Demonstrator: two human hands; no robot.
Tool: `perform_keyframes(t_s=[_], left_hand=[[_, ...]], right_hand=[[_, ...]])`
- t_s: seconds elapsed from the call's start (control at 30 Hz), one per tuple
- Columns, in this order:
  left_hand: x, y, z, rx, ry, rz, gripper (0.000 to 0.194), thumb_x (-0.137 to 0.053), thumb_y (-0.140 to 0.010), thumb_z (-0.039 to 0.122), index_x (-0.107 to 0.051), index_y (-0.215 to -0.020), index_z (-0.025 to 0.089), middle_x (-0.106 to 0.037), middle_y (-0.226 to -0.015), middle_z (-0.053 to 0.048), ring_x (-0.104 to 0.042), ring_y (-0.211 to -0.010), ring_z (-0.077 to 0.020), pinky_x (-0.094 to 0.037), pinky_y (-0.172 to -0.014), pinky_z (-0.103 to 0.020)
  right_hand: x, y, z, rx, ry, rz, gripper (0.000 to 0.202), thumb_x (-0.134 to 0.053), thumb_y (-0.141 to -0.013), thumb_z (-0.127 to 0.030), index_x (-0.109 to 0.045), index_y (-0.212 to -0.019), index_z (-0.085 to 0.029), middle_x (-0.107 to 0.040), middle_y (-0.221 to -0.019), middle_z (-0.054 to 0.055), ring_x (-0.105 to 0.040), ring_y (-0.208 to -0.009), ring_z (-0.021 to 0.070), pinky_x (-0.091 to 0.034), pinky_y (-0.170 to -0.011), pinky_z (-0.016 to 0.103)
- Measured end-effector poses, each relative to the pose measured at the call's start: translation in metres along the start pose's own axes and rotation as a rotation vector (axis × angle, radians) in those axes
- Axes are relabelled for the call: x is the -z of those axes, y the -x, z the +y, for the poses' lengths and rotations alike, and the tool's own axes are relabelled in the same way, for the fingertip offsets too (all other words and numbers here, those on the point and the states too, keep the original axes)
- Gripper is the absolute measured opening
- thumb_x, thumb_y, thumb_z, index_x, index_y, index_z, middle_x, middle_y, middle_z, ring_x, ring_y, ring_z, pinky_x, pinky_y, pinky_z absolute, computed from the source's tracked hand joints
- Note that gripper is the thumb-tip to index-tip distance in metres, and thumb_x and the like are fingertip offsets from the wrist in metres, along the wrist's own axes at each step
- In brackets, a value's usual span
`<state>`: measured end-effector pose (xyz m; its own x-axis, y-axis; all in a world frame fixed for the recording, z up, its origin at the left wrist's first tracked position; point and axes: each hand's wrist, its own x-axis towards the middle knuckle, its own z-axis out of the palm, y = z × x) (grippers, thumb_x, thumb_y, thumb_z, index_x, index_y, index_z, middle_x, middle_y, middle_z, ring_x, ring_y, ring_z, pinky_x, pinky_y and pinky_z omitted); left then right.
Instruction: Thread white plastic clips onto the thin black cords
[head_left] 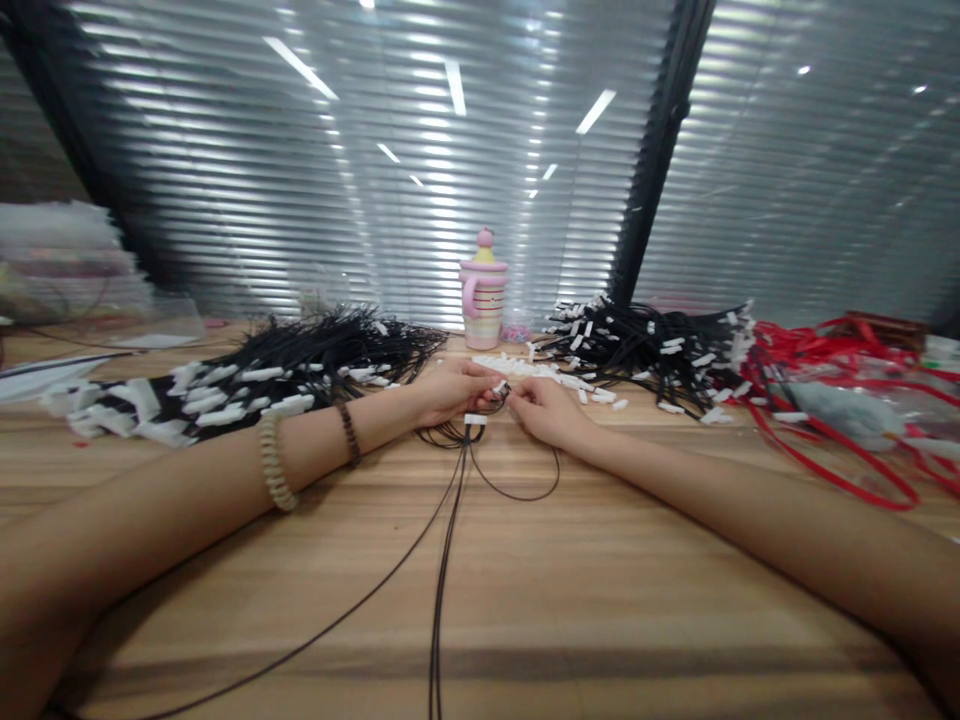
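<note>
Over the middle of the table my left hand (457, 390) and my right hand (546, 408) meet almost fingertip to fingertip. My left hand pinches a small white connector (500, 386) with a dark wire at it. The right thumb and index finger close on the thin black wire (510, 392) beside that connector; the exact grip is too small to make out. Just below my left fingers sits another white connector (475, 420) on a bunch of black cables (448, 560), which runs toward me. One cable loops out to the right under my right hand.
A heap of black cables with white ends (330, 355) lies left, a similar heap (645, 345) right. Loose white connectors (592, 385) lie behind my hands. Beyond stands a pink and cream cup (484, 300). Red straps (817, 460) and plastic bags (851, 415) are far right.
</note>
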<state>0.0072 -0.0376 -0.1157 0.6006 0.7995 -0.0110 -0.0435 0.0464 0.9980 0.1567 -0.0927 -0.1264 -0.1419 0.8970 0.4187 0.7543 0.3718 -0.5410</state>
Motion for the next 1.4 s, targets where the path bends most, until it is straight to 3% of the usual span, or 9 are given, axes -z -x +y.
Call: perform_keyframes(t_s=[0.9,1.4], left_hand=[[-0.0086,0.0050,0.0030,0.006,-0.147,0.110,0.033,-0.075,-0.057,0.032,-0.066,-0.077,0.008,-0.061,-0.063,-0.003,-0.045,-0.048,-0.0015,-0.033,-0.045,-0.013],[-0.0021,0.0025,0.0017,0.002,-0.067,-0.005,0.028,-0.074,-0.059,0.026,-0.065,-0.078,0.007,-0.062,-0.070,-0.005,-0.047,-0.053,-0.0014,-0.039,-0.051,-0.013]], right_hand=[[-0.0031,-0.0035,-0.0049,0.040,0.045,0.037,0.024,-0.044,-0.078,-0.022,-0.056,-0.060,-0.013,-0.055,-0.056,0.001,-0.043,-0.051,0.0096,-0.024,-0.047,0.022],[-0.0007,-0.0014,-0.0037,-0.031,-0.033,-0.008,0.021,-0.048,-0.074,-0.025,-0.055,-0.058,-0.013,-0.054,-0.053,0.000,-0.041,-0.047,0.0078,-0.025,-0.044,0.020]])
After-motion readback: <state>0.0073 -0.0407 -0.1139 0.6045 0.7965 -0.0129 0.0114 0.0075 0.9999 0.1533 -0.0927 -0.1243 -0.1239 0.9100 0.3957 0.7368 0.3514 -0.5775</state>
